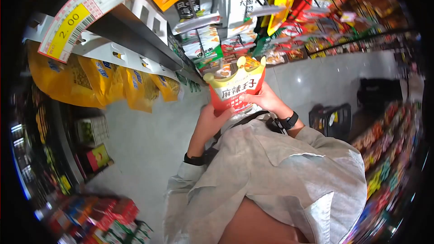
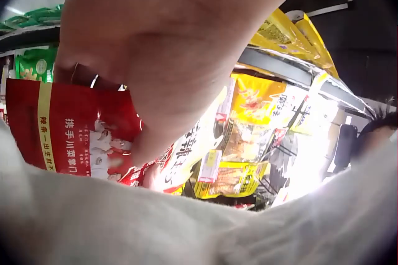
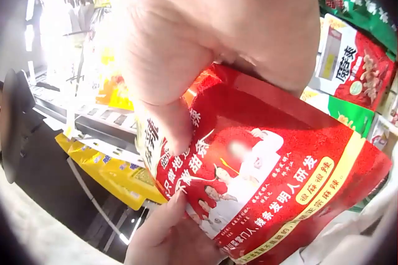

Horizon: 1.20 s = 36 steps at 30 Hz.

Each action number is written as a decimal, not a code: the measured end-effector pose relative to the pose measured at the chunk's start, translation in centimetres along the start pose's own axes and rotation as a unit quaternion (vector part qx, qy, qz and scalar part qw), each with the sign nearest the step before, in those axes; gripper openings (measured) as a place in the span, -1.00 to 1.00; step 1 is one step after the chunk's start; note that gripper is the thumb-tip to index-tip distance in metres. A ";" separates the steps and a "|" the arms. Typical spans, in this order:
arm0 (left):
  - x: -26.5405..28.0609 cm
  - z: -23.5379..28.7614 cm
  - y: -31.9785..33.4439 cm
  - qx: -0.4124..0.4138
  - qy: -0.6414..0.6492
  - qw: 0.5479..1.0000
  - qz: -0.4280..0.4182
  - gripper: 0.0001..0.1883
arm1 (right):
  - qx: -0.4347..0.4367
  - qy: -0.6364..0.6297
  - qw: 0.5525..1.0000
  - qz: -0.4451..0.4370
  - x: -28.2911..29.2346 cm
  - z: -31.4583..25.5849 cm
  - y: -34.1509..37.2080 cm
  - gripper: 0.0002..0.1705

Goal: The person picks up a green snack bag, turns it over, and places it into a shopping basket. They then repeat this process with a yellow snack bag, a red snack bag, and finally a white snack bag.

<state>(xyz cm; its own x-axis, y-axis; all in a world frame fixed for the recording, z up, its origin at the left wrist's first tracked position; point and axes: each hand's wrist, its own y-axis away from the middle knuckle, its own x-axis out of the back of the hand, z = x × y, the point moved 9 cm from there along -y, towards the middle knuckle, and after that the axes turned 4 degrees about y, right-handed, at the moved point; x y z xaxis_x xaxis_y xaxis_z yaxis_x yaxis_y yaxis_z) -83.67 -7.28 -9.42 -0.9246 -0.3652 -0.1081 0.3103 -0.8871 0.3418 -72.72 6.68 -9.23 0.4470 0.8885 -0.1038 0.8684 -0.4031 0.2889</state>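
Okay, fingers (image 1: 248, 98) around packet (image 1: 219, 101), floor (image 1: 156, 140) below.

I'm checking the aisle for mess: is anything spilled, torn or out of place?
Nothing clearly stands out. The red packet held by the left hand and right hand shows no tear, the yellow bags hang in a row, and the visible floor shows no spill.

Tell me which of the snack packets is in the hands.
The red packet with the crown-shaped top: the left hand and right hand grip it, while the yellow packets hang in a row.
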 end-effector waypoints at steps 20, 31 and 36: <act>-7.3 -4.9 8.6 0.022 0.053 0.941 -0.334 -0.66 | -0.029 -0.106 0.936 0.334 -7.8 5.3 20.6 -0.54; -20.6 -6.8 11.7 0.064 -0.038 0.947 -0.313 -0.58 | 0.019 -0.148 0.941 0.303 -2.0 8.3 31.9 -0.64; -31.0 -7.8 14.4 0.055 -0.035 0.945 -0.322 -0.55 | 0.052 -0.154 0.921 0.355 3.3 11.4 40.9 -0.70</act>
<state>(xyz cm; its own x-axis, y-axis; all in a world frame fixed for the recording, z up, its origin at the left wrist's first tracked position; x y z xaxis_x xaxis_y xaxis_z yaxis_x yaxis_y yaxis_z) -48.80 -10.95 -8.47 -0.9273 0.2626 -0.2669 -0.3425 -0.8827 0.3218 -33.33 -9.36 -8.59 0.9355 0.2958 -0.1933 0.3431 -0.8913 0.2963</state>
